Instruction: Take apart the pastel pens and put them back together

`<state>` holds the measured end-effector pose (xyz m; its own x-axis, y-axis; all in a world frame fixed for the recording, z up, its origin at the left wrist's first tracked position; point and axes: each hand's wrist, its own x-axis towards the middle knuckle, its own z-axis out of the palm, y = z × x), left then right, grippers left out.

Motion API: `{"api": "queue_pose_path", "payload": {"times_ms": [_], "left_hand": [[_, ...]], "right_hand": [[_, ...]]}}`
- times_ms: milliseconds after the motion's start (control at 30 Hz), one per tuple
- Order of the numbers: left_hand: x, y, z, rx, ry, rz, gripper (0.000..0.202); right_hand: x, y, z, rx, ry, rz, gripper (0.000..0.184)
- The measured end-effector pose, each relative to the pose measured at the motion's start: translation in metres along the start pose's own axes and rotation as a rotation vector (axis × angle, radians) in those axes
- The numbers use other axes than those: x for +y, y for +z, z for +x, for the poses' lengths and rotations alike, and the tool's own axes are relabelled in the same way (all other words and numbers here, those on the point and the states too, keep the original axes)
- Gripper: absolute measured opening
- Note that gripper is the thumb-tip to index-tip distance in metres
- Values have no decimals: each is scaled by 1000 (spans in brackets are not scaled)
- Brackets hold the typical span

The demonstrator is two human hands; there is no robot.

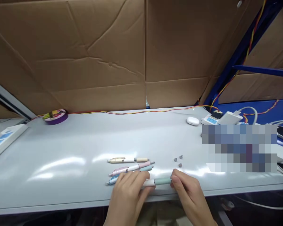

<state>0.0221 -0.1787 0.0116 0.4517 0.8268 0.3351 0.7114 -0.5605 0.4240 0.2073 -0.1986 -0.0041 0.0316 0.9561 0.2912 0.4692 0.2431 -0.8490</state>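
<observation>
My left hand [128, 191] is closed around the white barrel of a pen with a pale green grip [162, 181], held just above the table's near edge. My right hand [187, 191] pinches the tip end of that same pen. Just behind my left hand lie three more pens side by side: a beige one [128, 160], a pink one [132, 168] and a blue one [113, 180] partly hidden by my fingers. Three small metal pen tips [178, 160] lie loose on the table to the right of the pens.
The grey-white table [73, 157] is backed by a cardboard wall [132, 56]. A purple tape roll [55, 116] sits at the back left, a white earbud case [192, 121] and a power strip with charger [223, 119] at the back right. Red-yellow wires [141, 111] run along the rear edge.
</observation>
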Motion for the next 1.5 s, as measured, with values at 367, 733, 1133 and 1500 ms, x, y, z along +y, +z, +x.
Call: {"api": "queue_pose_path", "payload": {"times_ms": [367,733,1133,1500], "left_hand": [[2,2,2,-70,12,-24,11],[4,28,15,75,130,119,31],[4,28,10,102,106,86,32],[4,31,10,93,111,173,45]], "right_hand": [[4,16,9,-92,-92,-217,35],[9,3,11,-149,46,-64,25],[7,1,15,-264,120,11,30],[11,12,7,-170,52,-144,39]]}}
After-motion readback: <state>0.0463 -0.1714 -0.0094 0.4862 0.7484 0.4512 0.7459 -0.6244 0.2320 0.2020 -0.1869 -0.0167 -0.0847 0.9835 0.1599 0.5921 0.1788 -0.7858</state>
